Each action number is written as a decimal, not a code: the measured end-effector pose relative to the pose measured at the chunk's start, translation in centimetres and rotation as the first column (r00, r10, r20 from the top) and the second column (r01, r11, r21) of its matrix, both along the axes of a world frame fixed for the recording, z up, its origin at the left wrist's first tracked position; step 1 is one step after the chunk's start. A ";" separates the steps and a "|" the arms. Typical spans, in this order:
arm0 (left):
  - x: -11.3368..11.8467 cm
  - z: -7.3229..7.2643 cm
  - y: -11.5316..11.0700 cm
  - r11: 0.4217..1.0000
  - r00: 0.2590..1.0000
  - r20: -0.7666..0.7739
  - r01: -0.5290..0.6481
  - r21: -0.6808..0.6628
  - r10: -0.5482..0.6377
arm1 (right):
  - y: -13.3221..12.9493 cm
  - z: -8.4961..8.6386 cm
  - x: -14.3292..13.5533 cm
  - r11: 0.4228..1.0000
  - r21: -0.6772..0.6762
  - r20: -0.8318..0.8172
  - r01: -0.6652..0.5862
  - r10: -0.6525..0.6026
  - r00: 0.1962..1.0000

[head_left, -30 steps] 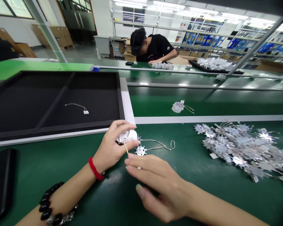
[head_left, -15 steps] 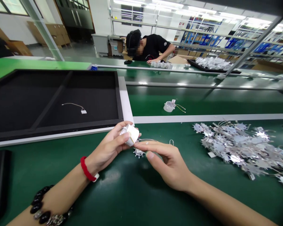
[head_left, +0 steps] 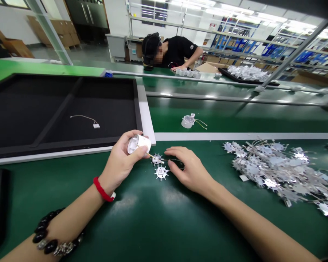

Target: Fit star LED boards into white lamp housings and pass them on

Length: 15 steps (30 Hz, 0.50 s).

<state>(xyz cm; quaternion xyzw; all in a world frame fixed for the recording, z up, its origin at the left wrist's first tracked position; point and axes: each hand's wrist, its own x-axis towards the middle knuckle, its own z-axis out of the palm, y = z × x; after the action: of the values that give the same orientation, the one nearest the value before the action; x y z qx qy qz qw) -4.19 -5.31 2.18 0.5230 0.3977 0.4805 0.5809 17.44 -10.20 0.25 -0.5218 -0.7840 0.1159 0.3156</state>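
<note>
My left hand [head_left: 125, 151] is closed around a white plastic cup-shaped housing [head_left: 143, 143], tilted with its open side to the left. A thin wire comes out near its lower right edge. Just right of it, two star-shaped metal plates [head_left: 161, 173] with small white labels lie on the green table, one behind the other. My right hand [head_left: 190, 169] hovers beside these plates, thumb and fingers apart and nothing held between them. Thin wires run from the plates toward and behind its fingers.
A heap of star-shaped plates with wires [head_left: 278, 171] covers the right side. A black tray [head_left: 109, 105] at left holds a small wired part [head_left: 96, 126]. Behind the white strip stands another white housing [head_left: 188, 121]. Across the bench a person [head_left: 177, 52] leans over white parts.
My left hand has moved left with the housing, away from my right hand. My right fingers have left the housing and spread, and both star-shaped plates now show clearly.
</note>
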 end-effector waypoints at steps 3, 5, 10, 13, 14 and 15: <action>0.1 -0.2 -0.1 0.995 0.996 -0.090 -0.019 0.100 0.028 | 0.6 -0.9 0.1 0.999 -0.021 0.103 -0.028 0.030 0.994; 0.2 -0.4 -0.2 0.989 0.989 -0.140 -0.019 0.143 0.039 | 1.0 -1.0 0.1 0.998 -0.029 0.125 -0.057 0.060 0.990; 0.3 -0.4 -0.4 0.978 0.973 -0.215 -0.041 0.206 0.086 | 1.5 -0.9 -0.4 0.994 -0.058 0.171 -0.091 0.100 0.980; 0.3 -0.3 -0.5 0.962 0.953 -0.280 -0.036 0.271 0.115 | 1.7 -0.9 -0.6 0.994 -0.066 0.180 -0.084 0.095 0.979; 0.3 -0.3 -0.5 0.958 0.949 -0.295 -0.025 0.285 0.113 | 1.7 -0.9 -0.6 0.995 -0.065 0.180 -0.081 0.092 0.979; 0.2 -0.3 -0.5 0.956 0.947 -0.304 -0.015 0.293 0.108 | 1.7 -1.0 -0.6 0.995 -0.063 0.179 -0.079 0.089 0.980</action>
<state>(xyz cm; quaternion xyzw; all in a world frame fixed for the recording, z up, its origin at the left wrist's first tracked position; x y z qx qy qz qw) -3.94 -5.82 1.91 0.6590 0.4282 0.4609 0.4123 16.86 -8.49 -0.74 -0.5054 -0.8273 0.1028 0.2229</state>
